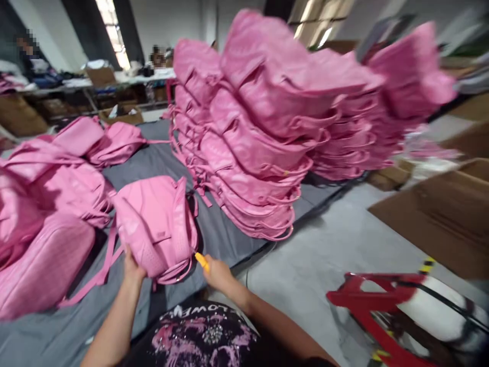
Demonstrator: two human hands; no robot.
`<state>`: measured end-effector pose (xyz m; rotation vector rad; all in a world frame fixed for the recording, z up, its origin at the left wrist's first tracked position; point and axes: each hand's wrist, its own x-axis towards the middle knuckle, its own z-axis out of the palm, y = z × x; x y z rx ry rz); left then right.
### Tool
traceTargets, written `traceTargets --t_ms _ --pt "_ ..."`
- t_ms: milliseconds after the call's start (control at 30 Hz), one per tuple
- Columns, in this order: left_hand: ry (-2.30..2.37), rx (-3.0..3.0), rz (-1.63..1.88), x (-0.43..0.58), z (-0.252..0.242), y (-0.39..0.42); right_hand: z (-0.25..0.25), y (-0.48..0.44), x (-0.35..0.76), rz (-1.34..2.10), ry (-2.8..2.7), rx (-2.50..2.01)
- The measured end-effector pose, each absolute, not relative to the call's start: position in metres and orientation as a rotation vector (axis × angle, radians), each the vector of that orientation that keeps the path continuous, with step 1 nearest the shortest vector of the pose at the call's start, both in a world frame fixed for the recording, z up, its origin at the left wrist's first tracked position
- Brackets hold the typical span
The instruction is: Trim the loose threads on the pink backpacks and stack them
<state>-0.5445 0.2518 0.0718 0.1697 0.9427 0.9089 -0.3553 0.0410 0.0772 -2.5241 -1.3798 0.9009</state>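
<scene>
A pink backpack (pixel 153 219) lies on the grey-covered table in front of me, its shoulder straps facing up. My left hand (pixel 133 267) grips its lower left side, the fingers partly hidden against the bag. In my right hand (pixel 219 275) is a small yellow tool (pixel 202 262), its tip close to the backpack's lower right edge. Blur and my fingers hide what kind of tool it is. A loose pink strap (pixel 89 288) trails from the backpack to the left across the cloth.
Tall stacks of pink backpacks (pixel 260 137) stand behind and right of the bag. More pink bags (pixel 57 188) lie in a heap at left. On the floor at right are a red frame (pixel 376 295) and cardboard boxes (pixel 435 214). People sit at far tables.
</scene>
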Motion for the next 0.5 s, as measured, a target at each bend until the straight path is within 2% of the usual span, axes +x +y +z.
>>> traceTargets --t_ms 333,500 --pt "0.838 0.043 0.923 -0.535 0.053 0.265 0.079 0.056 -0.353 0.956 -1.334 -2.64" --pt "0.84 0.023 0.865 -0.532 0.048 0.272 0.086 0.02 -0.37 1.003 -1.236 -2.68"
